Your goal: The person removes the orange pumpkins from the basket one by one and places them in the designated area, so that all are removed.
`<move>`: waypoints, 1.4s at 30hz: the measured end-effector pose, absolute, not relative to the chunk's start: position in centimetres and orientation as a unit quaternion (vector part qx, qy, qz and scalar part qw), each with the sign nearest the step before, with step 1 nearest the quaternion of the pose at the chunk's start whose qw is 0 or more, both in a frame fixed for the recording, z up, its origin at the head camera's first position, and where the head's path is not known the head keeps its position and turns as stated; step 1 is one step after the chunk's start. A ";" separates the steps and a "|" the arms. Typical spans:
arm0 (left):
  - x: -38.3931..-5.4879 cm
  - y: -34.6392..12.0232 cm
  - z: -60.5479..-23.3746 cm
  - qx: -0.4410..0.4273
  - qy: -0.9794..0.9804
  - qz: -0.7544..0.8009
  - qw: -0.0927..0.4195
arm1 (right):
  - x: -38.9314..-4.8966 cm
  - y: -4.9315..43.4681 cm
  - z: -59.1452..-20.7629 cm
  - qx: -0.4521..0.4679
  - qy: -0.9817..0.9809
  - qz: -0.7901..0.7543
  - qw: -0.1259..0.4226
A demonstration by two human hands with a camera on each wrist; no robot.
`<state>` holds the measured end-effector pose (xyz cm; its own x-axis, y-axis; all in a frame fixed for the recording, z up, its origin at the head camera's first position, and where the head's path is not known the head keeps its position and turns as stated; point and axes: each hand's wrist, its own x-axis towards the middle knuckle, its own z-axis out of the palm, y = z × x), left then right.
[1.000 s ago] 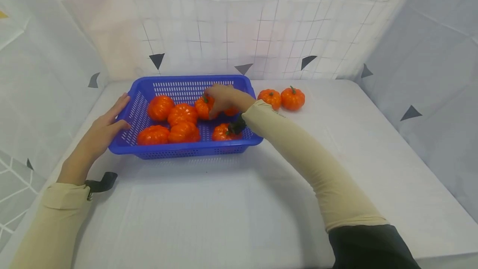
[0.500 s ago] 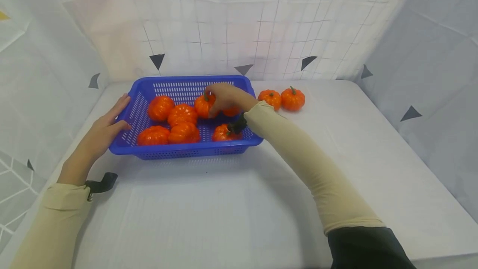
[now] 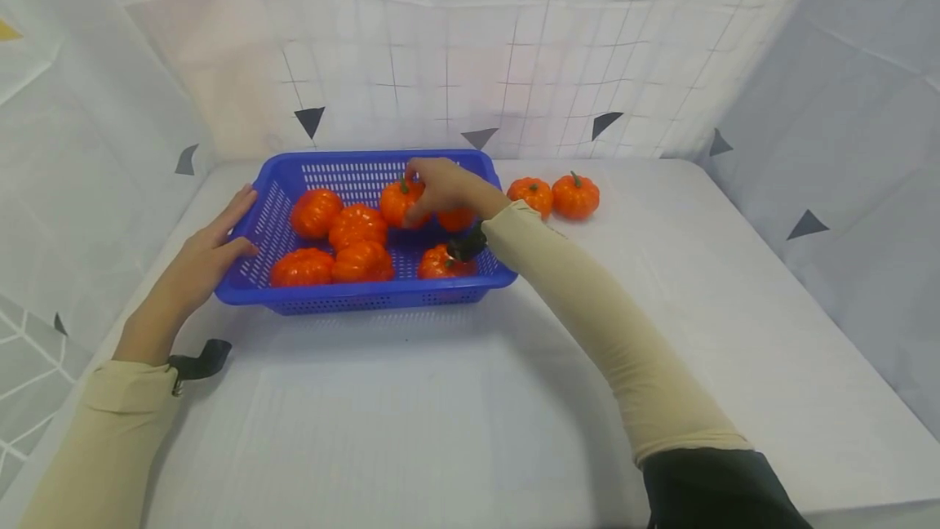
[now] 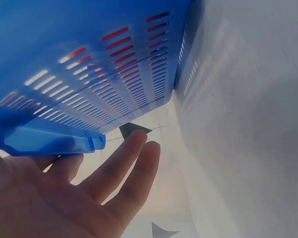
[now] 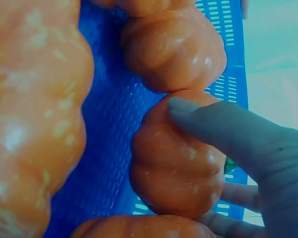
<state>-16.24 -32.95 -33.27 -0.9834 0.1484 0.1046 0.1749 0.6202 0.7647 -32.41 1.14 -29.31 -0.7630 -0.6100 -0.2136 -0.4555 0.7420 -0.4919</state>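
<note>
Pumpkin (image 3: 395, 204), orange and glossy, green stem uppermost, pinched between the thumb and curled fingers of the right hand (image 3: 450, 188), near the back edge of a blue slotted basket (image 3: 294, 298), roughly midway along that edge. Impossible to tell whether raised or resting on the basket floor. In the right wrist view, thumb laid across one flank, fingers reaching round behind. At the basket's left edge, touching the rim, the left hand (image 3: 198, 264), spread, with fingers mostly straight. Also inside: a four-pumpkin cluster (image 3: 357, 227) toward the left edge, a neighbouring pumpkin (image 3: 455, 220) just right of the held one and partly hidden by the right hand, and a lone pumpkin (image 3: 441, 265) by the front-right corner. Outside the basket's right edge, near the back edge of the white tabletop (image 3: 441, 415), two loose pumpkins (image 3: 576, 197) side by side. By judgement, best to grip the ribbed flanks rather than the stem, probably too slight to trust; if lifting, to go straight up, clear of close neighbours; if setting down, to release low and gently, given a likely roll; and to steady the rim against a possible slide
</note>
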 end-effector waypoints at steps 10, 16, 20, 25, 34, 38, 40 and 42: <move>-16.1 -32.9 -33.3 -0.090 -0.901 -0.425 0.017 | -32.5 1.1 -29.2 -0.297 0.914 -0.218 0.169; -16.2 -32.9 -33.2 -0.086 -0.902 -0.424 0.013 | -32.5 1.1 -29.4 -0.309 0.910 -0.231 0.153; -16.2 -33.0 -33.1 -0.089 -0.902 -0.422 0.016 | -32.5 1.2 -29.5 -0.310 0.907 -0.246 0.148; -16.3 -33.1 -33.1 -0.096 -0.901 -0.422 0.019 | -32.4 1.4 -29.3 -0.301 0.901 -0.270 0.154; -16.3 -33.1 -33.2 -0.100 -0.899 -0.425 0.020 | -32.2 2.0 -29.4 -0.314 0.896 -0.284 0.134; -16.3 -33.1 -33.2 -0.101 -0.898 -0.428 0.021 | -32.3 2.1 -29.6 -0.319 0.894 -0.292 0.119; -16.2 -33.1 -33.3 -0.102 -0.898 -0.427 0.022 | -32.2 2.2 -29.5 -0.309 0.897 -0.294 0.118; -16.2 -33.1 -33.3 -0.099 -0.899 -0.426 0.022 | -32.1 2.2 -29.4 -0.298 0.899 -0.297 0.121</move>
